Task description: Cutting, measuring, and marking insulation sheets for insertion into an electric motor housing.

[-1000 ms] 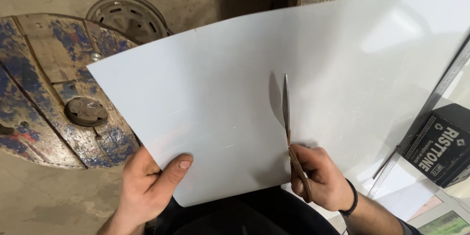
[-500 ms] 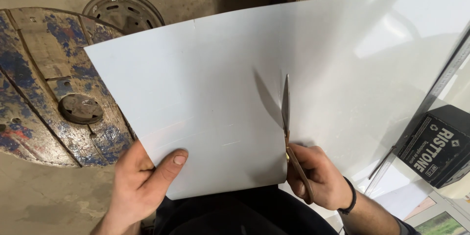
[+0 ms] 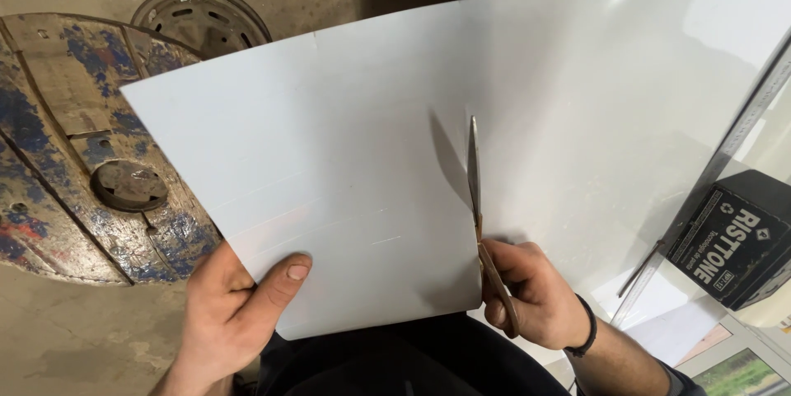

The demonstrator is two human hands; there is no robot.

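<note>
A large white sheet [image 3: 395, 149] fills most of the view, held up in front of me. My left hand [image 3: 235, 309] pinches its near left corner, thumb on top. My right hand [image 3: 531, 297] grips a pair of scissors [image 3: 478, 198] by the handles. The blades point away from me and stand in a cut that runs up from the sheet's near edge. A dark band sits on my right wrist.
A worn wooden cable spool [image 3: 74, 157] with blue paint lies on the floor at the left, a metal wheel rim [image 3: 202, 21] behind it. A long metal ruler [image 3: 717, 165] and a black box [image 3: 737, 239] lie at the right.
The scissors have advanced slightly further up into the sheet. My left hand keeps its hold on the corner, and the sheet has shifted a little.
</note>
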